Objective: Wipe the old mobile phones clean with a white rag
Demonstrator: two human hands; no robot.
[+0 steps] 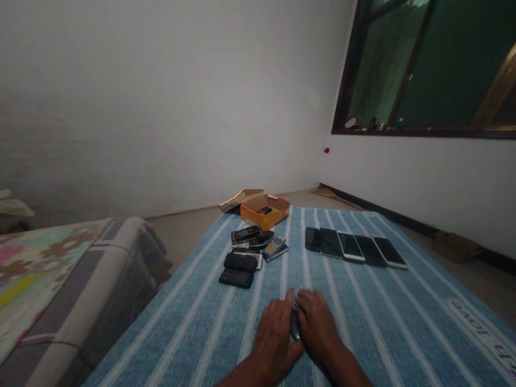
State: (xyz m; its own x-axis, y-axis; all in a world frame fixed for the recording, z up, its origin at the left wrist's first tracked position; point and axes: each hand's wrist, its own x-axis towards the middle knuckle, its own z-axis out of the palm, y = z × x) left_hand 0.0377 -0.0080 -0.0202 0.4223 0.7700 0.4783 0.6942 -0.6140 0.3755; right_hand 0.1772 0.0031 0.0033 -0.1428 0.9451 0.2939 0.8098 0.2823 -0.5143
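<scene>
My left hand [275, 334] and my right hand [317, 325] rest side by side on the blue striped cloth [382, 322], fingers closed around a small dark phone [295, 324] held between them. Only a thin strip of that phone shows. Ahead on the left lies a loose pile of old keypad phones [252, 252]. To the right, a row of several flat touchscreen phones [355, 247] lies edge to edge.
An open orange cardboard box [265, 210] with a dark item inside sits at the cloth's far end. A folded flowered mattress [60, 279] lies at the left. White walls and a dark-framed window [427, 70] close off the right side.
</scene>
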